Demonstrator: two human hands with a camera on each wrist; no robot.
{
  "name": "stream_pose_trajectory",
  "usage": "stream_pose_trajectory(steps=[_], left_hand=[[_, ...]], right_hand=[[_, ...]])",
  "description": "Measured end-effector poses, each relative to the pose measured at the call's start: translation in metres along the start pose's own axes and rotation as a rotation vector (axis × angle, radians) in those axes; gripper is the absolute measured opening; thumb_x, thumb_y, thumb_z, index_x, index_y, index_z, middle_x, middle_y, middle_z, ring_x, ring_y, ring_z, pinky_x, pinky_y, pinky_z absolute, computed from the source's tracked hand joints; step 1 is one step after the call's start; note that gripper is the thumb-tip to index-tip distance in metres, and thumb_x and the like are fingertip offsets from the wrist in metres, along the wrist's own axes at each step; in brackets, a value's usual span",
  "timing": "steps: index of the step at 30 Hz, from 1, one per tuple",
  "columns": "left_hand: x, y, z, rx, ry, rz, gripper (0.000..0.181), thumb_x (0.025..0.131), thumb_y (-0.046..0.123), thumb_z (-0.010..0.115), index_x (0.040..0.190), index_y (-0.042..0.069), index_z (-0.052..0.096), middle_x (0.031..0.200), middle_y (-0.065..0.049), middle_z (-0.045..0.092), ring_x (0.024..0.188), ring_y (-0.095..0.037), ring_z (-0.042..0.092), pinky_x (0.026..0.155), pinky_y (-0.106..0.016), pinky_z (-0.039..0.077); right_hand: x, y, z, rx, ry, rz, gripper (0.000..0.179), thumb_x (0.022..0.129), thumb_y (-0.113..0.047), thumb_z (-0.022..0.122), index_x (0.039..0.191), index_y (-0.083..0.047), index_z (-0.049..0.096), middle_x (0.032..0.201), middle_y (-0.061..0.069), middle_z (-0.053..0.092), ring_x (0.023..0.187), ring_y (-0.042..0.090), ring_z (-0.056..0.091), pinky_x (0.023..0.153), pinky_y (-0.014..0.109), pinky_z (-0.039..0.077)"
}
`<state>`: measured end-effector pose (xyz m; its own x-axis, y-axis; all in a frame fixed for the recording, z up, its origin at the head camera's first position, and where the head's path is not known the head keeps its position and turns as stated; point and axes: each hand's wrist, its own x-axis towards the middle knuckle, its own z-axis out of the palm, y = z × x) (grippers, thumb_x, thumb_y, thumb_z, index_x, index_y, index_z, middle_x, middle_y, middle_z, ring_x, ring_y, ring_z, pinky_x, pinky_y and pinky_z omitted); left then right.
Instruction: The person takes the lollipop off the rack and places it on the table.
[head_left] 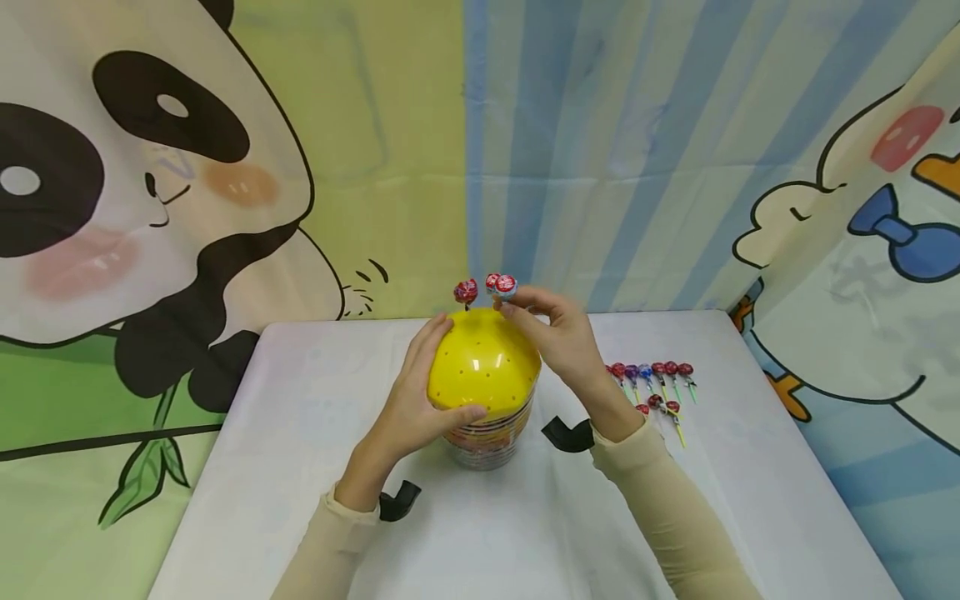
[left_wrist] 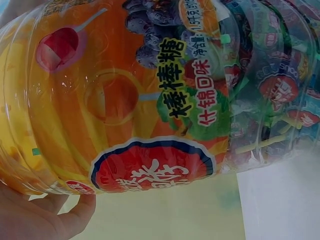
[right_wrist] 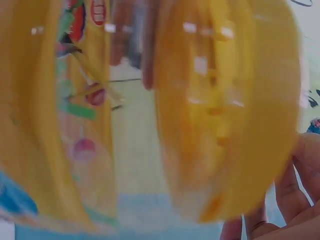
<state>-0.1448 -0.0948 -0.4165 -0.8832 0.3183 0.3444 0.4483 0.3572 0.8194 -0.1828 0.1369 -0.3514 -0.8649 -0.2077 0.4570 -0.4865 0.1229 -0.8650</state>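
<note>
A clear plastic lollipop jar [head_left: 489,446] with a domed yellow lid [head_left: 480,358] stands upright on the table. Small holes dot the lid. My left hand [head_left: 408,400] holds the lid's left side, fingers along the far side and thumb across the front. At the top, my right hand [head_left: 558,329] pinches a lollipop [head_left: 506,286] just under its wrapped head; the stick is hidden by the fingers. Next to it are another wrapped lollipop [head_left: 491,282] and a dark red lollipop [head_left: 466,292] standing in the lid. The jar's printed label [left_wrist: 150,100] fills the left wrist view.
Several loose lollipops [head_left: 667,371] lie in rows on the white table [head_left: 315,433], right of the jar beyond the right forearm. More wrapped candy [left_wrist: 280,90] shows inside the jar. Behind the table hangs a cartoon-printed curtain [head_left: 600,167].
</note>
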Motion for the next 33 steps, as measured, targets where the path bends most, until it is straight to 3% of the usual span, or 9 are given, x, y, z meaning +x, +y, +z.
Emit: stream_pose_trajectory(steps=[5, 15, 24, 29, 33], left_hand=[[0.001, 0.0, 0.0, 0.003, 0.01, 0.001, 0.106, 0.072, 0.05, 0.086, 0.157, 0.041, 0.023, 0.164, 0.012, 0.014, 0.138, -0.025, 0.037, 0.1, -0.057, 0.044], [0.0, 0.0, 0.0, -0.017, 0.02, -0.005, 0.106, 0.071, 0.047, 0.087, 0.157, 0.04, 0.025, 0.162, 0.017, 0.015, 0.136, -0.024, 0.039, 0.099, -0.057, 0.045], [0.0, -0.001, 0.003, -0.02, 0.022, -0.001, 0.106, 0.071, 0.045, 0.088, 0.157, 0.039, 0.025, 0.163, 0.011, 0.016, 0.136, -0.024, 0.039, 0.099, -0.057, 0.045], [0.001, -0.001, 0.003, -0.019, 0.017, 0.004, 0.106, 0.072, 0.044, 0.088, 0.157, 0.038, 0.025, 0.164, 0.006, 0.016, 0.136, -0.026, 0.039, 0.099, -0.058, 0.045], [0.001, -0.001, 0.003, -0.017, 0.017, 0.004, 0.106, 0.072, 0.045, 0.088, 0.157, 0.038, 0.025, 0.164, 0.008, 0.016, 0.136, -0.025, 0.039, 0.099, -0.057, 0.045]], right_hand=[[-0.009, -0.001, -0.021, -0.019, 0.047, -0.026, 0.017, 0.096, -0.008, 0.067, 0.111, -0.008, 0.076, 0.108, 0.007, 0.072, 0.103, 0.025, 0.059, 0.093, 0.044, 0.047], [-0.048, 0.011, -0.076, -0.071, 0.133, 0.129, 0.019, 0.097, -0.011, 0.068, 0.113, -0.004, 0.074, 0.112, 0.012, 0.07, 0.106, 0.025, 0.06, 0.091, 0.031, 0.05], [-0.095, 0.029, -0.127, -0.134, 0.235, 0.253, 0.024, 0.099, -0.014, 0.064, 0.118, -0.001, 0.07, 0.118, 0.006, 0.069, 0.107, 0.017, 0.063, 0.087, 0.02, 0.052], [-0.125, 0.05, -0.159, -0.306, 0.287, 0.393, 0.034, 0.099, -0.024, 0.065, 0.123, 0.0, 0.067, 0.118, -0.003, 0.066, 0.105, 0.009, 0.06, 0.083, 0.017, 0.05], [-0.147, 0.072, -0.182, -0.452, 0.299, 0.585, 0.048, 0.099, -0.038, 0.063, 0.13, -0.001, 0.063, 0.124, 0.004, 0.062, 0.105, 0.009, 0.054, 0.085, 0.028, 0.048]])
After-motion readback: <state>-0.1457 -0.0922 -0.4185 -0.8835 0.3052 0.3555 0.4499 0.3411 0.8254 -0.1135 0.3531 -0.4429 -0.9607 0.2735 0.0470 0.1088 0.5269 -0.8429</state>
